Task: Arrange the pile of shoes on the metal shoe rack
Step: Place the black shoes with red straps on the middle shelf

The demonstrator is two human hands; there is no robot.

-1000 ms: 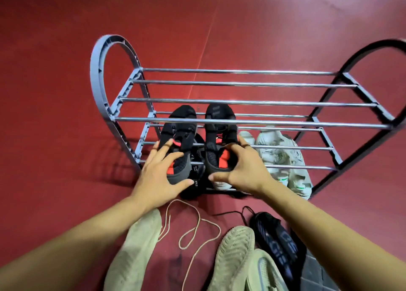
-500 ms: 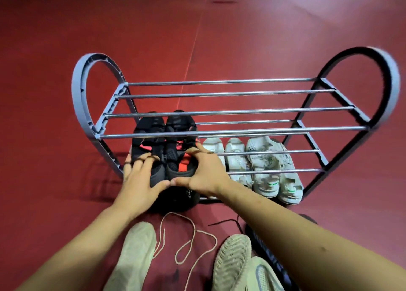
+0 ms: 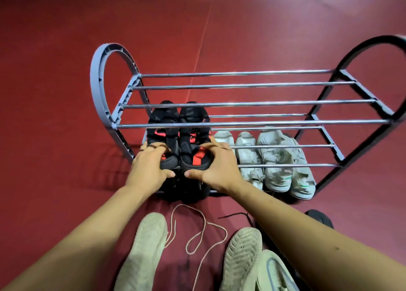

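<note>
Nearest on the red floor (image 3: 66, 115) lie the shoes of the pile: a beige shoe (image 3: 142, 251) sole-up on the left, its loose lace (image 3: 197, 231) looping beside it, and two more beige shoes (image 3: 243, 253) overlapping on the right. A dark shoe (image 3: 320, 218) shows partly behind the right forearm, a black lace trailing from it.

Beyond them the left hand (image 3: 149, 170) closes over the heel of the left black-and-red shoe (image 3: 163, 134), fingers over the collar, thumb on the back. The right hand (image 3: 215, 167) grips the heel of the right black-and-red shoe (image 3: 194, 141) likewise. Both shoes sit side by side at the left end of the metal shoe rack (image 3: 241, 122), on its lower shelf, toes pointing away, the top shelf's front bar crossing over them. Another dark pair appears to lie under them, mostly hidden by the hands.

Just right of them on the lower shelf stand two white pairs (image 3: 274, 161), heels at the front edge. The top shelf's bars are bare. Red floor stretches behind.
</note>
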